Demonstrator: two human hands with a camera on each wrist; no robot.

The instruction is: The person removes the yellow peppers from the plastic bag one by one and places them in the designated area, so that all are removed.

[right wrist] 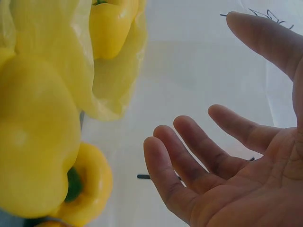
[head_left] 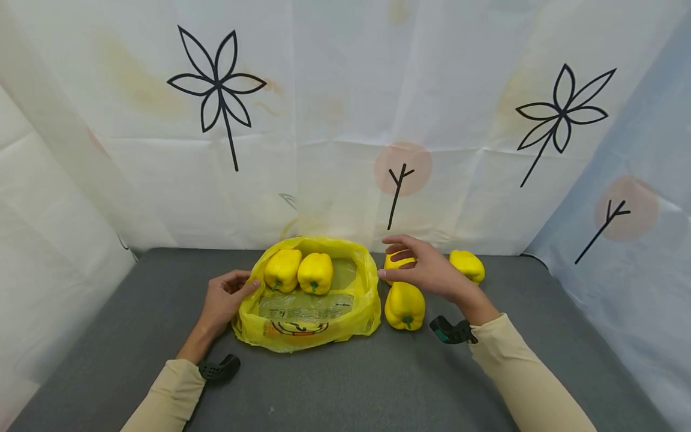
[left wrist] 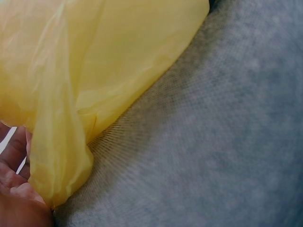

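Note:
A yellow plastic bag (head_left: 369, 306) stands with its mouth spread wide, and two yellow bell peppers, one on the left (head_left: 282, 270) and one beside it (head_left: 315, 273), lie inside. At the bag's left rim, my left hand (head_left: 220, 303) pinches the plastic between thumb and fingers; the left wrist view shows a gathered fold of the bag (left wrist: 61, 156) there. My right hand (head_left: 429, 270), fingers apart and holding nothing, is over the peppers right of the bag. One bell pepper (head_left: 405, 306) sits in front of it; another (head_left: 390, 262) is partly hidden behind its fingers.
A further yellow bell pepper (head_left: 467, 266) lies beyond the right wrist, near the table's back edge. The grey table (head_left: 335, 390) meets a white printed cloth (head_left: 335, 180) at the back, with cloth on both sides as well.

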